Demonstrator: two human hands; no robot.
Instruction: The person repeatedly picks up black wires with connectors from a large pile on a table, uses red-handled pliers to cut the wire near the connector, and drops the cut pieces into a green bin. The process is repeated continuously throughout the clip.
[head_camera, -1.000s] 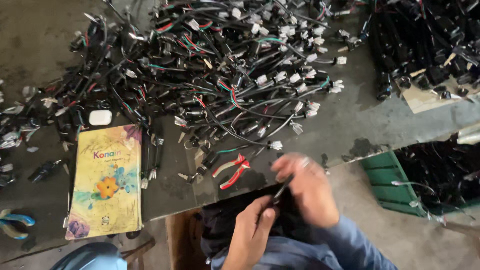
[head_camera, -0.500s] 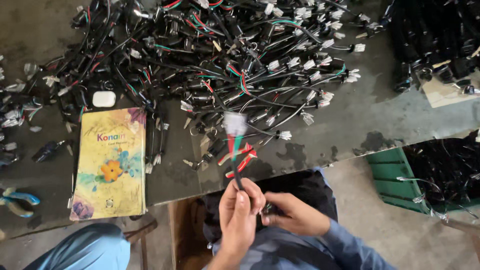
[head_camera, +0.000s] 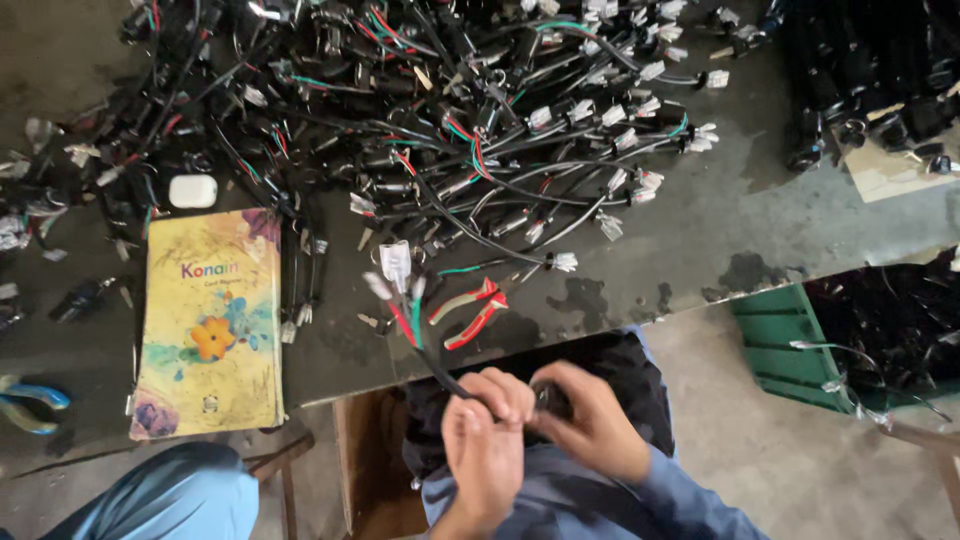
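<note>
My left hand (head_camera: 487, 432) grips the black sheath of a short wire harness (head_camera: 405, 302) that sticks up and to the left, ending in a white plug and loose red and green leads. Right beside it, my right hand (head_camera: 591, 422) closes on the harness's lower black end, which is mostly hidden by the fingers. Both hands hover over my lap, just in front of the table's front edge. Red-handled pliers (head_camera: 470, 308) lie on the dark table (head_camera: 700, 240) just beyond the hands.
A big heap of black harnesses with white plugs (head_camera: 480, 110) covers the table's far half. A yellow flowered book (head_camera: 208, 320) and a small white case (head_camera: 192, 190) lie at left. A green crate of black parts (head_camera: 800, 345) stands at right. Blue-handled tool (head_camera: 25, 400) at far left.
The harness has tilted down and to the left, and the hands have shifted lower and closer together. The camera view has drifted slightly.
</note>
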